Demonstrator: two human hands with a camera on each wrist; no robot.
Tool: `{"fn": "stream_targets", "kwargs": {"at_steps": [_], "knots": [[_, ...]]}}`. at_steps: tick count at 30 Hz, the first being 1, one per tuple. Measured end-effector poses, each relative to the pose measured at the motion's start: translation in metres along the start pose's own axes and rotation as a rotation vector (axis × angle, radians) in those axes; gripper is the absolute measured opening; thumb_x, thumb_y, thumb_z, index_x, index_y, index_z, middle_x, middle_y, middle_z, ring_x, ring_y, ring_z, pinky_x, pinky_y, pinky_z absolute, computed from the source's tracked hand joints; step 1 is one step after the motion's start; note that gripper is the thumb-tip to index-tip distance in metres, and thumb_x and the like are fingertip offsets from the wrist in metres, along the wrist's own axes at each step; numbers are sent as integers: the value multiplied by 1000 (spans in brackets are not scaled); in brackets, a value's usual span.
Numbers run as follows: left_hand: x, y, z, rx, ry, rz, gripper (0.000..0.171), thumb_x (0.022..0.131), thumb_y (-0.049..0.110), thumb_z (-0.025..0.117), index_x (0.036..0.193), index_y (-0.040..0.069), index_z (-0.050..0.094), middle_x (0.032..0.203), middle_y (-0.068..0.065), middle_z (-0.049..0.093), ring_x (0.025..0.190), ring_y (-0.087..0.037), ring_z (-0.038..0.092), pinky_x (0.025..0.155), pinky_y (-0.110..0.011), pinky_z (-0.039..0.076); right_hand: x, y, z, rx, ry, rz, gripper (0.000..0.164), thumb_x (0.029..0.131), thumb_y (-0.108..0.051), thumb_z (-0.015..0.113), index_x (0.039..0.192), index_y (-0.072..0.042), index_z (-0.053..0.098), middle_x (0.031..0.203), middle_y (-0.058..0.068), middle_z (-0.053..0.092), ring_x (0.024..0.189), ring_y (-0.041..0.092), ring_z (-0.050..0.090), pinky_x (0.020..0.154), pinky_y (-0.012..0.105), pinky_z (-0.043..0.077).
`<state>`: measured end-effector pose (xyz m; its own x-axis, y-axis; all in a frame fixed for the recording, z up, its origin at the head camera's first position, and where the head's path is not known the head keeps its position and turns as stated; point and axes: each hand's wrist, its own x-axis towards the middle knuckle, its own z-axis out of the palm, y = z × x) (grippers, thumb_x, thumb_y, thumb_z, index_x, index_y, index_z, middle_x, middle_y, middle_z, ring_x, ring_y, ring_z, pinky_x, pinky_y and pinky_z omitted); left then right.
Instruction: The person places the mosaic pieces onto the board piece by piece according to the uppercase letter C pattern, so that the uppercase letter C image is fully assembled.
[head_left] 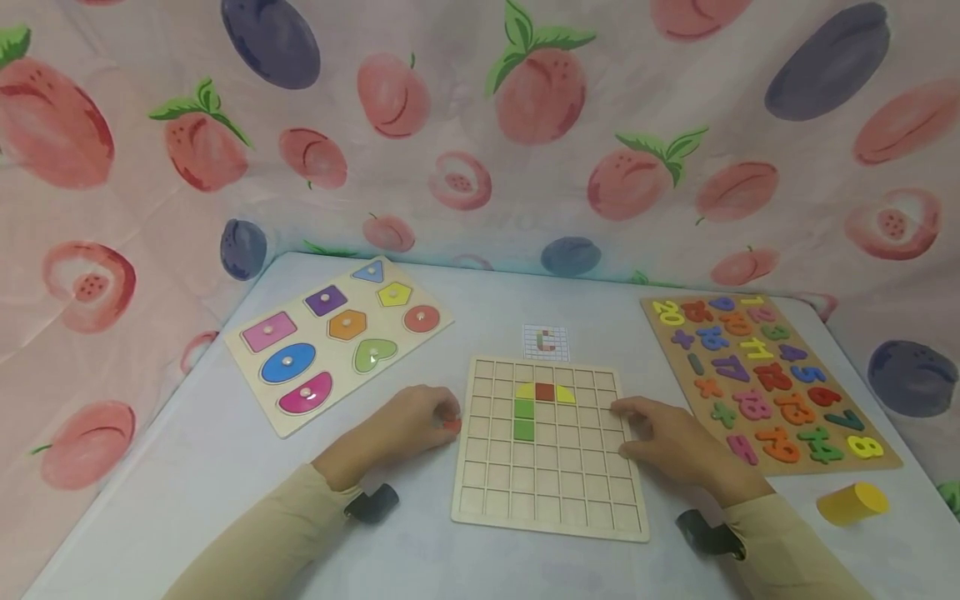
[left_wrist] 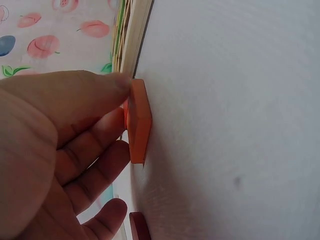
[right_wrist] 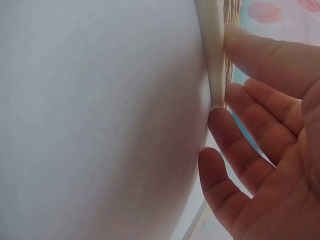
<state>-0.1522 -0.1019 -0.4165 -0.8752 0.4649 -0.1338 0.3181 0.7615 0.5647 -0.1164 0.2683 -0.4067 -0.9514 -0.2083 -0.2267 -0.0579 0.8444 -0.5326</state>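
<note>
A wooden grid board lies flat between both hands. In its upper part are green squares, a red square and yellow pieces with a rounded side. Beside the board's left edge, my left hand pinches a small orange block between thumb and fingers, low over the table. A dark red block shows under the little finger in the left wrist view. My right hand rests its fingertips at the board's right edge, thumb and fingers apart.
A small pattern card lies behind the board. To the left is a shape puzzle with knobbed pieces. A number puzzle lies at the right, a yellow cylinder in front of it. Fruit-patterned cloth hangs behind the table.
</note>
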Motion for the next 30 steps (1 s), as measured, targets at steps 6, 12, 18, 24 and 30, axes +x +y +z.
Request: {"fn": "stream_targets", "kwargs": {"at_steps": [6, 12, 18, 24, 30], "knots": [[0, 1, 0, -13, -11, -30, 22, 87, 8, 74, 108, 11, 70, 97, 4, 66, 96, -19, 59, 93, -38, 50, 0, -1, -1, 5, -5, 9, 55, 86, -23, 78, 137, -13, 59, 139, 21, 55, 128, 45, 49, 99, 62, 40], [-1, 0, 1, -38, -3, -20, 22, 89, 0, 68, 108, 10, 70, 102, 0, 68, 102, -21, 61, 97, -41, 49, 0, -1, -1, 1, -13, 19, 55, 86, -24, 78, 137, -14, 59, 138, 20, 56, 125, 43, 51, 98, 61, 42], [-2, -1, 2, -19, 36, -2, 31, 88, 8, 75, 118, 6, 67, 111, -3, 67, 111, -22, 61, 100, -40, 48, 1, 0, 0, 3, -24, 38, 56, 86, -25, 78, 137, -14, 58, 138, 20, 55, 127, 44, 49, 99, 62, 41], [1, 0, 2, 23, 45, -45, 41, 84, 18, 82, 119, 4, 66, 109, -4, 67, 108, -22, 61, 97, -39, 49, 1, 1, 0, 0, -18, 30, 56, 86, -24, 78, 137, -14, 58, 138, 20, 56, 128, 44, 49, 99, 62, 40], [2, 3, 1, 27, 27, -57, 32, 86, 14, 79, 115, 7, 68, 103, -2, 67, 100, -21, 60, 93, -39, 51, 1, 0, 0, 2, -14, 24, 56, 85, -24, 78, 137, -14, 59, 138, 20, 56, 127, 44, 50, 99, 61, 41]]}}
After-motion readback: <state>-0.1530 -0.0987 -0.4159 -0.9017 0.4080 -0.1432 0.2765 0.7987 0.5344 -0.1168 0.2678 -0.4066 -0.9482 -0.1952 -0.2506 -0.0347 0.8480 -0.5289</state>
